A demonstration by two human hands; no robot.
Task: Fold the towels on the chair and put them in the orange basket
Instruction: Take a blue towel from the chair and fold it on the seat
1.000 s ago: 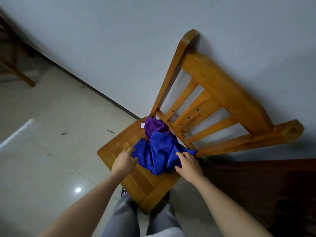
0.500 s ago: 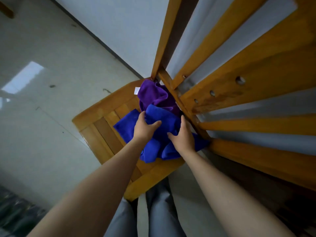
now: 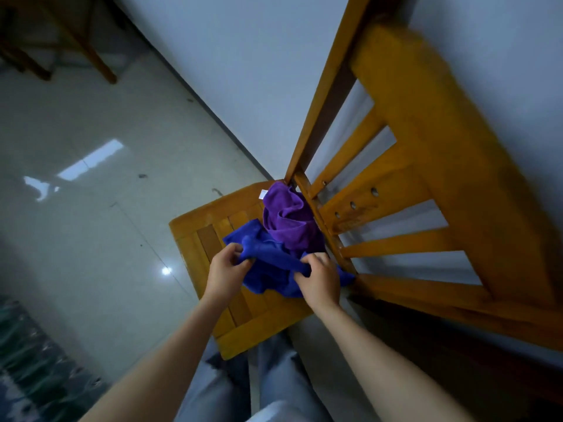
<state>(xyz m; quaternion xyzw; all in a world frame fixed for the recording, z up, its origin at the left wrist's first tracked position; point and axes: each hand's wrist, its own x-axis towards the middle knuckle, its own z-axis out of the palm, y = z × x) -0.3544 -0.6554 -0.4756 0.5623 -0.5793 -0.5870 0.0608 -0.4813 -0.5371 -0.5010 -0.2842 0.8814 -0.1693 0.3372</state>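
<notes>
Both hands down on the wooden chair [image 3: 210, 248], working the crumpled blue towel [image 3: 268, 269] in the middle of the seat. Left hand [image 3: 227, 269] with its grip pinched shut on a bunched fold at the towel's side away from the chair back; right hand [image 3: 320, 278] with its grip likewise clenched on a fold at the side nearest the back rails. Purple towel [image 3: 288, 220] heaped against the foot of the chair back, touching the blue one and partly over its far edge. Orange basket nowhere in view.

Judged as the start: blue towel being picked up for folding, nothing folded yet.

Risks from here: lifting the blue towel likely to drag the purple one along, since the two overlap, and tip it off the seat to the floor. Grips taken on bunched folds rather than corners, so probably a twisted, uneven spread. Cloth near the back rails liable to snag there.
</notes>
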